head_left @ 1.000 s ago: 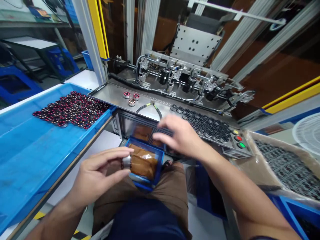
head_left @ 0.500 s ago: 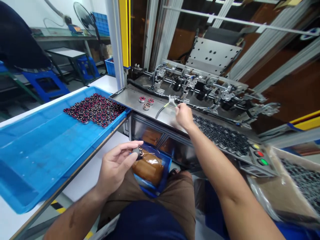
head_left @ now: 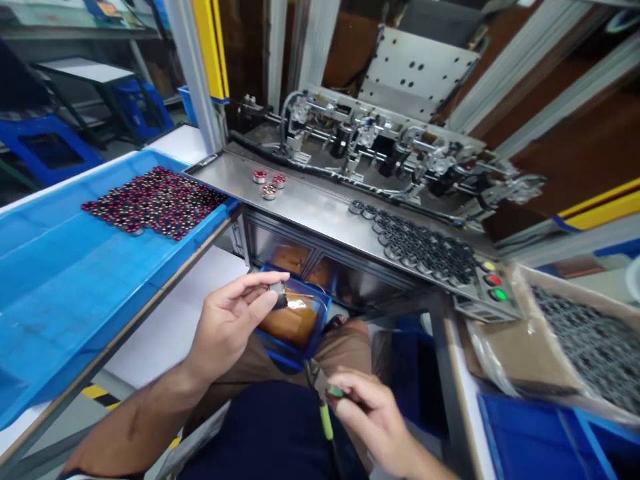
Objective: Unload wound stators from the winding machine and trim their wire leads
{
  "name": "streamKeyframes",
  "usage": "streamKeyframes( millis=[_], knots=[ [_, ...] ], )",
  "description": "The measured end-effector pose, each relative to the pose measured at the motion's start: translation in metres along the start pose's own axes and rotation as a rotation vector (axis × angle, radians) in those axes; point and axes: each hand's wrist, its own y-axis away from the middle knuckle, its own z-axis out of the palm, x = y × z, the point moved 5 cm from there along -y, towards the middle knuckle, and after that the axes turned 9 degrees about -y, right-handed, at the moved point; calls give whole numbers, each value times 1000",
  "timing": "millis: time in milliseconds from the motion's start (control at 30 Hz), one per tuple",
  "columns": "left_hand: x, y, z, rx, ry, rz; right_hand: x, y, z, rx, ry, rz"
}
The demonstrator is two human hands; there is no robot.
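My left hand pinches a small round metal part between thumb and fingertips, above a small blue bin lined with brown material that rests on my lap. My right hand is low over my lap, fingers closed around green-handled cutters whose jaws point up toward the bin. Three red-topped round parts stand on the steel shelf ahead.
A large blue tray at left holds several red-and-black round parts. A patch of dark ring parts lies on the shelf, beside yellow, red and green buttons. A lined box of dark parts is at right. Machinery stands behind.
My right hand has come back from the steel shelf down to my lap, bringing the green-handled cutters that lay there. My left hand keeps its pinch on the small part.
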Motion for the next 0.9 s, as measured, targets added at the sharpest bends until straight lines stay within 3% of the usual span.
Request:
streamKeyframes(
  millis=[67, 133, 233, 367, 500, 633, 900],
  knots=[
    [-1, -1, 10, -51, -10, -11, 18, 16, 17, 45, -134, 68],
    [-1, 0, 18, -106, -2, -12, 30, 27, 28, -2, -186, 187],
    [2, 2, 26, -146, -5, -8, 36, 34, 29, -2, -130, 262],
    [7, 8, 33, -156, -59, 17, 25, 15, 19, 114, -88, 20],
    [11, 14, 37, -190, -102, 9, 14, -10, 16, 97, -109, -191],
    [12, 17, 37, -208, -116, -18, 8, -21, 17, 35, -109, -252],
    [12, 19, 37, -210, -99, -42, 3, -23, 19, 47, -82, -299]
  ],
)
